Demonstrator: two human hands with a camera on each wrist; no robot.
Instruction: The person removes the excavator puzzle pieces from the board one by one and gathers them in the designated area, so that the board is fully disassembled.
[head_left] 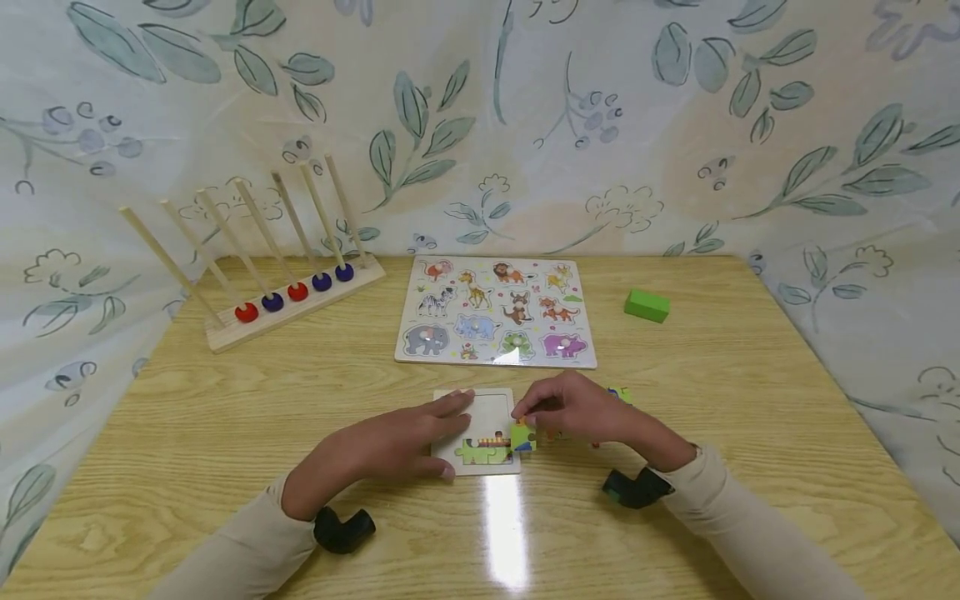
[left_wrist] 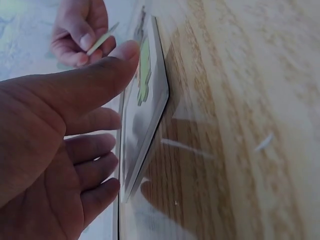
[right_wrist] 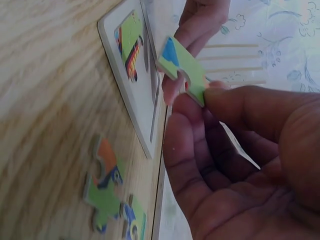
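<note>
A small white puzzle tray [head_left: 487, 410] lies on the table with joined green pieces [head_left: 480, 452] along its near side. My left hand [head_left: 397, 440] rests on the tray's left side, fingers fairly straight, thumb at the near edge. Between thumb and fingertips, my right hand [head_left: 570, 407] pinches a green jigsaw piece [right_wrist: 182, 67] with a blue corner. That piece is raised over the tray's right edge, tilted in the right wrist view. Loose jigsaw pieces [right_wrist: 107, 185] in green, orange and blue lie on the table beside the tray, partly hidden under my right hand in the head view.
Behind the tray lies an animal peg puzzle board [head_left: 495, 312]. A wooden stand [head_left: 296, 304] with upright rods and red and blue beads is at the back left. Toward the back right sits a green block [head_left: 647, 306]. Patterned cloth [head_left: 525, 125] hangs behind the table.
</note>
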